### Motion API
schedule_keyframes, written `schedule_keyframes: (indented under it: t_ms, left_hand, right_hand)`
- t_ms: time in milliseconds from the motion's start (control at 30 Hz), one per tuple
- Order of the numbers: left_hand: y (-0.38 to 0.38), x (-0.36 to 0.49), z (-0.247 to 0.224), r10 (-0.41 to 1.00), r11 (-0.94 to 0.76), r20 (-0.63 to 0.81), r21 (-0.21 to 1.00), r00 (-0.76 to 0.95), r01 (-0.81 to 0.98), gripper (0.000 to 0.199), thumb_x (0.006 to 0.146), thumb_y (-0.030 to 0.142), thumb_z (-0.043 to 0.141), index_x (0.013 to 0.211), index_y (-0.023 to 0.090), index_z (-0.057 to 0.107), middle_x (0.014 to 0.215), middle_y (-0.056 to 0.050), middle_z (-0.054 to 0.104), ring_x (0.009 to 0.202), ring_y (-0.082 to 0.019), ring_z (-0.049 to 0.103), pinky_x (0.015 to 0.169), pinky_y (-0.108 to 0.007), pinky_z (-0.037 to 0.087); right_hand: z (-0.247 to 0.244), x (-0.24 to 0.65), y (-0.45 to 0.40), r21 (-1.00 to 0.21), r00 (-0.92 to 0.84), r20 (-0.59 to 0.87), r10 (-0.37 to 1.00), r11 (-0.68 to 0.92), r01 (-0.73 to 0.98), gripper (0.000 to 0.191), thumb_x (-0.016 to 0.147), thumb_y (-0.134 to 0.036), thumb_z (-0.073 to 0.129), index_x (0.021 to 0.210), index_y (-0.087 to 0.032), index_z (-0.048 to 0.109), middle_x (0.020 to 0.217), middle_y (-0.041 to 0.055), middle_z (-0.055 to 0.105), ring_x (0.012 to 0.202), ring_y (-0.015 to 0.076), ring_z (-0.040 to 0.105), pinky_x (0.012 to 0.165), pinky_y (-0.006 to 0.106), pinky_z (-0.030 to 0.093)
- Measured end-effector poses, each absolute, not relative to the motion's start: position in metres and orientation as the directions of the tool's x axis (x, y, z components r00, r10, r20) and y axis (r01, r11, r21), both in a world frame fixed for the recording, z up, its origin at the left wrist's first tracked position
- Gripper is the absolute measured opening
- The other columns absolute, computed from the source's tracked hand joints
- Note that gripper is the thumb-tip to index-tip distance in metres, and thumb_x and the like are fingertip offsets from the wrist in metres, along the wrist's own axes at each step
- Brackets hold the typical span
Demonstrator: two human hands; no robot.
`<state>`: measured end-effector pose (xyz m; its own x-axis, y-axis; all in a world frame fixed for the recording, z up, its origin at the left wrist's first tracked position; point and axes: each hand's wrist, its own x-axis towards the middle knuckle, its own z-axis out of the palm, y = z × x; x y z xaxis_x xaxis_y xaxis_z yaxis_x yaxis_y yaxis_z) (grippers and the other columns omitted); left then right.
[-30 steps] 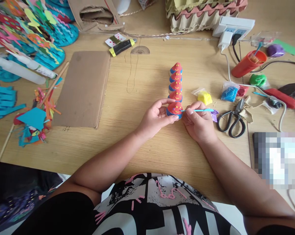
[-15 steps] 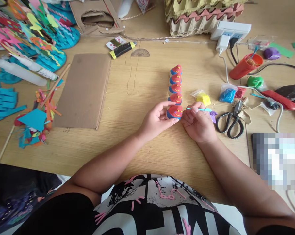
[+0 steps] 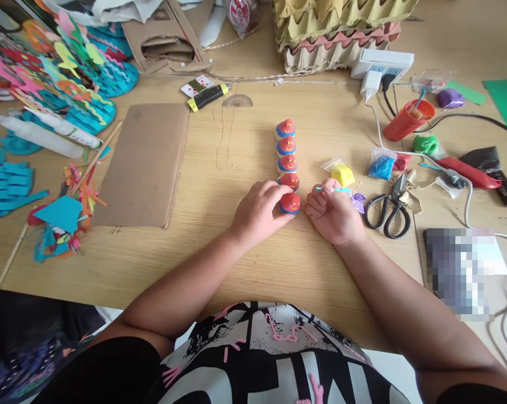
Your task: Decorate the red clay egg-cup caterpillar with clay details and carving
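Note:
Several small red-and-blue clay figures with yellow smiling faces stand in a row. My left hand [image 3: 259,213] closes its thumb and fingers round the nearest clay figure [image 3: 289,203], at the row's near end. Just behind it stands a second figure [image 3: 288,182]. To the right, my right hand [image 3: 335,216] is closed in a pinch on a thin light-blue stick [image 3: 341,189], a little apart from the figure. Beside that hand lie a purple scrap of clay [image 3: 358,202] and a bag of yellow clay [image 3: 341,174].
Black-handled scissors [image 3: 388,209] lie right of my right hand. Further right are bagged blue clay [image 3: 380,166], a red cup [image 3: 409,119] and a power strip [image 3: 383,65] with cables. Cardboard [image 3: 142,165] and paper scraps lie left; egg trays [image 3: 341,28] stand behind.
The view has shifted slightly. My left hand has set the near figure more upright and turned, in line with the row. The right hand still holds the light-blue stick, slightly farther from the figure.

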<state>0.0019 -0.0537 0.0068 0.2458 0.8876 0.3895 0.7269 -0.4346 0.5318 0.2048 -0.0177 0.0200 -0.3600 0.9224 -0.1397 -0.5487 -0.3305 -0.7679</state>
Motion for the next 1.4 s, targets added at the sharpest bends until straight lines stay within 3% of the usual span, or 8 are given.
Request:
schedule_keyframes:
  t_ms: [167, 333, 533, 633, 800, 1167, 1300, 1400]
  left_hand:
    - [-0.051, -0.003, 0.006, 0.889, -0.450, 0.344, 0.527, 0.303, 0.721, 0.044, 0.089, 0.021, 0.085, 0.130, 0.023, 0.070, 0.121, -0.008, 0.076, 0.113, -0.026, 0.069, 0.100, -0.040, 0.058]
    - [-0.049, -0.004, 0.007, 0.873, -0.479, 0.364, 0.518, 0.324, 0.708, 0.040, 0.089, 0.021, 0.084, 0.127, 0.023, 0.071, 0.116, -0.007, 0.077, 0.110, -0.025, 0.069, 0.098, -0.040, 0.057]
    - [-0.051, -0.002, 0.012, 0.822, -0.542, 0.487, 0.512, 0.295, 0.666, 0.050, 0.088, 0.036, 0.086, 0.131, 0.021, 0.066, 0.118, -0.008, 0.075, 0.110, -0.026, 0.069, 0.100, -0.042, 0.056]
    - [-0.055, 0.002, 0.019, 0.757, -0.568, 0.618, 0.464, 0.210, 0.680, 0.028, 0.097, 0.034, 0.076, 0.122, 0.023, 0.069, 0.109, -0.006, 0.072, 0.101, -0.022, 0.066, 0.094, -0.038, 0.054]
    - [-0.060, 0.010, 0.026, 0.614, -0.612, 0.762, 0.293, 0.208, 0.734, 0.014, 0.098, 0.029, 0.079, 0.111, 0.027, 0.076, 0.095, -0.002, 0.066, 0.090, -0.019, 0.060, 0.089, -0.037, 0.048]
    - [-0.063, 0.013, 0.025, 0.581, -0.585, 0.783, 0.212, 0.222, 0.783, 0.014, 0.104, 0.039, 0.072, 0.107, 0.030, 0.083, 0.089, -0.003, 0.058, 0.092, -0.021, 0.052, 0.093, -0.039, 0.041]
    - [-0.062, 0.014, 0.025, 0.577, -0.627, 0.792, 0.274, 0.199, 0.729, 0.004, 0.100, 0.032, 0.078, 0.099, 0.029, 0.081, 0.090, -0.001, 0.056, 0.091, -0.019, 0.052, 0.093, -0.038, 0.042]
    - [-0.062, 0.013, 0.026, 0.599, -0.622, 0.789, 0.356, 0.132, 0.698, 0.004, 0.100, 0.029, 0.078, 0.097, 0.028, 0.081, 0.088, 0.000, 0.053, 0.087, -0.017, 0.052, 0.092, -0.038, 0.042]
  right_hand:
    - [0.021, 0.204, -0.018, -0.709, -0.328, -0.163, 0.930, -0.342, -0.617, 0.052, 0.071, -0.041, 0.101, 0.078, -0.026, 0.052, 0.070, -0.0069, 0.052, 0.060, 0.0093, 0.047, 0.055, 0.021, 0.045]
    - [0.017, 0.207, -0.015, -0.641, -0.299, -0.198, 0.934, -0.354, -0.681, 0.047, 0.069, -0.039, 0.103, 0.081, -0.027, 0.059, 0.095, -0.0054, 0.075, 0.083, 0.0101, 0.070, 0.076, 0.021, 0.062]
    - [0.018, 0.210, -0.016, -0.714, -0.359, -0.128, 0.925, -0.337, -0.614, 0.045, 0.078, -0.051, 0.095, 0.084, -0.029, 0.056, 0.126, -0.0025, 0.081, 0.126, 0.0202, 0.075, 0.102, 0.036, 0.065]
    - [0.023, 0.208, -0.022, -0.765, -0.418, -0.073, 0.905, -0.320, -0.559, 0.046, 0.084, -0.059, 0.089, 0.087, -0.030, 0.053, 0.137, -0.0016, 0.079, 0.133, 0.0232, 0.073, 0.107, 0.043, 0.064]
    - [0.030, 0.202, -0.036, -0.820, -0.510, 0.028, 0.859, -0.272, -0.503, 0.043, 0.091, -0.058, 0.083, 0.087, -0.030, 0.051, 0.152, 0.0002, 0.073, 0.135, 0.0248, 0.071, 0.108, 0.049, 0.062]
    - [0.030, 0.202, -0.043, -0.890, -0.598, 0.104, 0.794, -0.194, -0.413, 0.031, 0.099, -0.050, 0.075, 0.088, -0.027, 0.057, 0.163, 0.0035, 0.063, 0.141, 0.0274, 0.065, 0.109, 0.050, 0.058]
    - [0.032, 0.201, -0.041, -0.871, -0.547, 0.104, 0.831, -0.189, -0.453, 0.027, 0.098, -0.047, 0.077, 0.088, -0.027, 0.063, 0.150, 0.0022, 0.070, 0.125, 0.0234, 0.071, 0.099, 0.042, 0.061]
    - [0.032, 0.204, -0.032, -0.870, -0.398, 0.116, 0.910, -0.101, -0.483, 0.024, 0.095, -0.051, 0.081, 0.093, -0.029, 0.071, 0.114, 0.0010, 0.076, 0.090, 0.0165, 0.071, 0.081, 0.034, 0.060]
